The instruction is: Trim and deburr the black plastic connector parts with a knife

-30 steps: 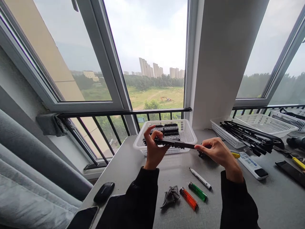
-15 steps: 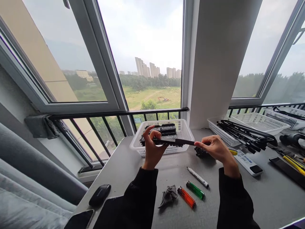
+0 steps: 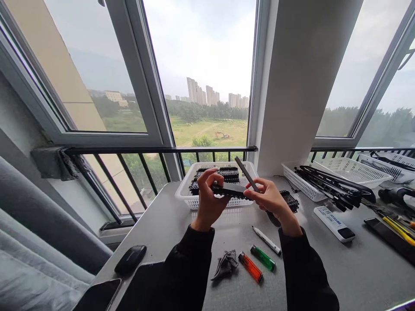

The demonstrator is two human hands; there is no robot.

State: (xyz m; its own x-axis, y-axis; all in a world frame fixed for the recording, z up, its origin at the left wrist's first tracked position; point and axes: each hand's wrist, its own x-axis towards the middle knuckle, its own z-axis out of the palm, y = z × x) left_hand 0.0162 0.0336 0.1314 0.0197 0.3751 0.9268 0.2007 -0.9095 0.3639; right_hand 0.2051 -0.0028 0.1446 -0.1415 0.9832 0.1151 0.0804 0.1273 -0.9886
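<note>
My left hand is closed on a narrow black plastic part with a toothed lower edge, held level above the front of a white basket. My right hand grips a flat file, its dark grey blade slanting up to the left and its dark handle end showing below the palm. The right fingertips are at the right end of the black part; whether they press on it I cannot tell. The white basket behind holds rows of similar black toothed parts.
More black toothed parts lie right of my right hand. Nearer me are a marker, a green lighter, an orange lighter and a grey rag. A white device and baskets with long black parts stand at right.
The file has come off the top of the black part and turned from level to slanting upward. My right hand has moved left, close to the part's right end.
</note>
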